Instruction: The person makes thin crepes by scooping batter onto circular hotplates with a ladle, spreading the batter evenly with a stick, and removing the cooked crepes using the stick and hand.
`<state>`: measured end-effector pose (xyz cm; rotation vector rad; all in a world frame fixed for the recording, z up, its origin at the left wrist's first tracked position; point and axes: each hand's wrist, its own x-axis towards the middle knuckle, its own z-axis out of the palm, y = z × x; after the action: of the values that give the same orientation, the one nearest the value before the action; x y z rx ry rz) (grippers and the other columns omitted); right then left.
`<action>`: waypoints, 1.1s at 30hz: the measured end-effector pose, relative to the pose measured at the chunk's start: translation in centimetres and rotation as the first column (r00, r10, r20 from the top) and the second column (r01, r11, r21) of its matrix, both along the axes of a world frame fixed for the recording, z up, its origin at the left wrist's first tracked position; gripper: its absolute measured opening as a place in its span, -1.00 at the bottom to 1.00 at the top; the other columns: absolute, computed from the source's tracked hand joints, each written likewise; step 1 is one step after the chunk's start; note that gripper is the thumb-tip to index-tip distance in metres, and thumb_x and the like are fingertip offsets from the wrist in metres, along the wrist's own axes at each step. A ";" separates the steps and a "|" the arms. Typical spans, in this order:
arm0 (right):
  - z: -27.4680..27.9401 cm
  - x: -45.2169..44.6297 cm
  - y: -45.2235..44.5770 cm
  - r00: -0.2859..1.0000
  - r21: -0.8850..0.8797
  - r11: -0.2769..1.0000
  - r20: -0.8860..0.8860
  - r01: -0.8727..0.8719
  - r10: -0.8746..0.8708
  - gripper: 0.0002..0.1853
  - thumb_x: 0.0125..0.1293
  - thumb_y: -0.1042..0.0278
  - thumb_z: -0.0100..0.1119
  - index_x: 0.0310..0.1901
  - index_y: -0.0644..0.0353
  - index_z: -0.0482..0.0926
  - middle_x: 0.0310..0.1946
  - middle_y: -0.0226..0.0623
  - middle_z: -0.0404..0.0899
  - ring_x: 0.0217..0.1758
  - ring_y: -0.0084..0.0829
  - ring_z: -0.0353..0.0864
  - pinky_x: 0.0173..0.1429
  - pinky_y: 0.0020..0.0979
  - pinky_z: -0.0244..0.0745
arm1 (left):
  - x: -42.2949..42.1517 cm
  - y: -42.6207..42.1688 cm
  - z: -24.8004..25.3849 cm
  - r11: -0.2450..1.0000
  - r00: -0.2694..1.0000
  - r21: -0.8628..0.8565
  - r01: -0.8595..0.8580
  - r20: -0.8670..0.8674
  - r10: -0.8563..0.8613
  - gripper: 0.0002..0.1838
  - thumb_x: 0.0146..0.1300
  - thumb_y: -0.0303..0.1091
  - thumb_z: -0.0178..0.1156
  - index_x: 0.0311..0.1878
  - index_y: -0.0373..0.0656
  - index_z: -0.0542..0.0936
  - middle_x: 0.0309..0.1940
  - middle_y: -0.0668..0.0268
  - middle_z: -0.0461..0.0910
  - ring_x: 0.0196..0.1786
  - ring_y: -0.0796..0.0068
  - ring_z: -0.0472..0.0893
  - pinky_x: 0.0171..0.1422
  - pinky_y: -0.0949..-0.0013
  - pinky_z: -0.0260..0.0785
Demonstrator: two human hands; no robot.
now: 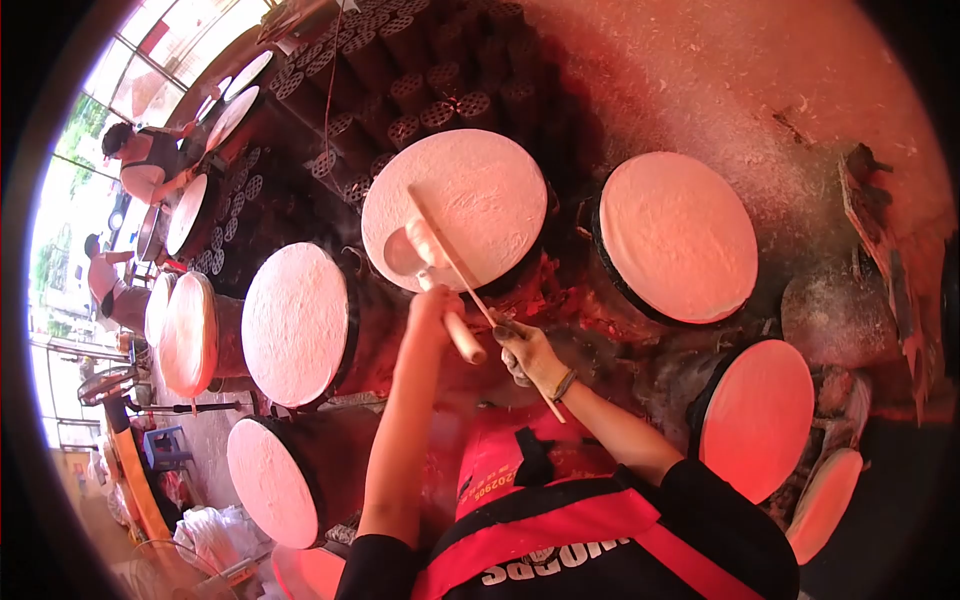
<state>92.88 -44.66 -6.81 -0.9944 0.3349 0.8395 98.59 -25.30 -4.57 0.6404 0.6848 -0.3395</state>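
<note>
My left hand [434, 306] is closed round the thick wooden handle of a ladle [402, 252]. The ladle's round bowl is over the near left part of a round pan filled with a pale, rough layer [485, 185]. A whitish lump [426, 243] shows at the bowl, partly behind the stick. My right hand [530, 358], in a soiled glove with bare skin showing further back, grips a long thin wooden stick [440, 232]. The stick slants across the ladle, its far end over the pan. Whether stick and ladle touch, I cannot tell.
Similar round pale-topped pans stand about me, including one to the right [680, 238] and one to the left [295, 325]. Behind the middle pan are many dark perforated cylinders [410, 90]. Two people [150, 170] work at the far left. A blue stool [167, 447] stands lower left.
</note>
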 end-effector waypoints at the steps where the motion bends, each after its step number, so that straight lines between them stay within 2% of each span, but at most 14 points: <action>1: -0.5 0.5 -0.5 1.000 0.001 1.000 0.001 -0.003 0.003 -0.60 0.31 0.10 0.16 0.18 -0.33 0.46 -0.73 -0.63 0.26 -0.82 -0.75 0.13 -0.77 -0.59 -0.01 | -0.4 1.5 1.3 0.945 0.999 -0.326 -0.006 0.041 0.020 -0.90 0.27 -0.49 -0.03 -0.34 -0.28 0.28 -0.62 0.40 0.28 -0.65 0.68 0.29 -0.61 0.60 0.17; 2: -1.4 1.3 -1.0 0.993 -0.037 0.999 0.120 0.026 -0.021 -0.69 0.30 0.14 0.17 0.07 -0.26 0.51 -0.75 -0.63 0.23 -0.84 -0.73 0.11 -0.78 -0.60 -0.02 | -0.8 2.6 3.7 0.761 0.996 -0.643 -0.085 -0.070 0.052 -0.86 0.36 -0.45 -0.12 -0.34 -0.26 0.27 -0.62 0.43 0.26 -0.66 0.73 0.26 -0.63 0.62 0.15; 5: -2.3 5.1 -2.3 0.900 -0.056 0.949 0.337 0.311 -0.276 -0.89 0.28 0.21 0.15 -0.17 -0.12 0.55 -0.77 -0.60 0.22 -0.85 -0.69 0.10 -0.80 -0.58 -0.04 | -4.8 4.7 6.4 0.680 0.993 -0.729 0.078 0.116 0.011 -0.85 0.42 -0.42 -0.16 -0.13 -0.33 0.33 -0.59 0.40 0.25 -0.67 0.71 0.20 -0.66 0.64 0.12; 6: 4.1 5.5 -2.9 0.935 -0.219 0.912 0.159 0.347 -0.317 -0.93 0.30 0.21 0.12 -0.22 -0.10 0.54 -0.76 -0.61 0.23 -0.86 -0.72 0.07 -0.81 -0.59 -0.09 | -5.4 4.8 7.3 0.679 0.993 -0.730 0.079 0.114 0.008 -0.85 0.42 -0.42 -0.16 -0.13 -0.33 0.33 -0.59 0.40 0.25 -0.67 0.71 0.20 -0.66 0.64 0.12; 9: -3.2 2.8 -1.4 0.602 -0.377 0.811 0.798 0.447 0.039 -0.71 0.31 0.15 0.09 -0.02 0.07 0.57 -0.64 -0.35 0.51 -0.65 -0.44 0.46 -0.51 -0.33 0.41 | -6.4 6.0 8.4 0.784 0.998 -0.620 0.015 -0.033 -0.045 -0.87 0.39 -0.48 -0.13 -0.33 -0.24 0.30 -0.63 0.45 0.23 -0.72 0.75 0.16 -0.74 0.67 0.02; 11: -1.5 -2.1 0.2 0.648 -0.688 0.680 0.643 0.255 0.408 -0.67 0.31 0.26 0.04 0.07 0.11 0.53 -0.16 0.03 0.58 -0.11 -0.21 0.64 -0.08 -0.28 0.48 | -7.2 7.5 6.9 0.845 0.977 -0.534 0.009 -0.174 -0.121 -0.89 0.39 -0.48 -0.13 -0.31 -0.23 0.31 -0.63 0.47 0.24 -0.72 0.76 0.17 -0.74 0.67 0.02; 15: 1.8 -3.8 1.5 0.683 -0.593 0.773 0.663 0.227 0.308 -0.58 0.34 0.26 0.09 0.17 0.26 0.44 0.13 -0.13 0.49 0.23 -0.47 0.44 0.31 -0.48 0.26 | -12.7 8.8 6.7 0.976 0.964 -0.038 0.216 -0.150 -0.220 -0.89 0.33 -0.41 -0.01 -0.34 -0.16 0.37 -0.64 0.51 0.26 -0.72 0.79 0.17 -0.75 0.67 0.02; 18: -0.3 -2.3 1.6 0.613 -0.413 0.625 0.778 0.662 -0.136 -0.62 0.34 0.25 0.07 0.11 0.27 0.48 0.01 -0.07 0.57 0.04 -0.50 0.55 0.14 -0.45 0.41 | -16.3 10.0 5.6 0.959 0.955 0.097 0.265 -0.164 -0.247 -0.92 0.32 -0.44 -0.02 -0.32 -0.19 0.38 -0.59 0.50 0.28 -0.71 0.78 0.18 -0.74 0.68 -0.01; 19: 1.7 -3.6 1.3 0.833 -0.667 0.638 0.549 0.385 0.071 -0.63 0.32 0.24 0.09 0.09 0.21 0.50 -0.10 -0.02 0.60 -0.07 -0.44 0.61 -0.01 -0.38 0.47 | -17.0 10.3 4.6 0.963 0.953 0.086 0.257 -0.185 -0.238 -0.93 0.32 -0.46 -0.02 -0.31 -0.19 0.38 -0.57 0.49 0.28 -0.71 0.78 0.18 -0.73 0.69 -0.02; 22: -0.3 -10.5 4.4 0.693 -0.672 0.627 0.665 0.393 0.279 -0.56 0.31 0.09 0.06 0.20 -0.01 0.44 -0.04 -0.12 0.57 -0.05 -0.10 0.60 -0.01 -0.31 0.51 | -18.7 11.3 0.8 0.959 0.940 0.031 0.282 -0.207 -0.270 -0.97 0.29 -0.50 -0.01 -0.26 -0.26 0.38 -0.58 0.45 0.27 -0.70 0.77 0.18 -0.72 0.70 -0.02; 23: 2.9 -11.9 4.8 0.843 -0.780 0.619 0.389 0.088 0.370 -0.53 0.32 0.06 0.06 0.24 -0.08 0.40 0.08 -0.19 0.51 0.06 -0.13 0.54 0.10 -0.33 0.47 | -18.8 11.8 -0.4 0.957 0.919 -0.067 0.284 -0.264 -0.291 -0.95 0.28 -0.52 0.00 -0.23 -0.27 0.38 -0.58 0.44 0.26 -0.70 0.76 0.18 -0.72 0.70 -0.02; 28: 4.0 -16.2 0.5 0.816 -0.761 0.462 0.564 0.455 0.126 -0.33 0.18 0.14 0.15 0.33 0.04 0.22 -0.10 0.03 0.55 -0.15 0.02 0.58 -0.07 -0.15 0.49 | -17.6 8.2 0.3 0.882 0.788 -0.326 0.341 -0.413 -0.457 -0.88 0.29 -0.52 -0.01 -0.13 -0.32 0.37 -0.55 0.39 0.28 -0.68 0.72 0.20 -0.73 0.71 0.00; 29: 3.5 -16.5 -1.2 0.704 -0.681 0.327 0.707 0.655 0.063 -0.50 0.17 0.18 0.14 0.15 0.12 0.39 -0.24 0.05 0.57 -0.23 0.04 0.58 -0.15 -0.09 0.48 | -17.4 6.9 0.7 0.861 0.760 -0.331 0.387 -0.414 -0.501 -0.88 0.29 -0.52 -0.01 -0.13 -0.32 0.37 -0.55 0.39 0.28 -0.68 0.72 0.20 -0.73 0.71 0.00; 33: 3.4 -18.6 -8.8 0.803 -0.810 0.054 0.586 0.584 0.107 -0.83 0.14 0.29 0.10 -0.33 0.17 0.39 -0.48 -0.05 0.54 -0.36 0.05 0.55 -0.26 -0.01 0.44 | -15.9 1.1 3.1 0.773 0.704 -0.479 0.416 -0.368 -0.607 -0.82 0.30 -0.54 -0.05 -0.06 -0.38 0.37 -0.54 0.36 0.29 -0.63 0.68 0.23 -0.68 0.66 0.08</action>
<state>74.32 -53.47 -3.42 -2.3672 0.6302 -0.2529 82.69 -24.21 -1.47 0.3698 0.9053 -1.1852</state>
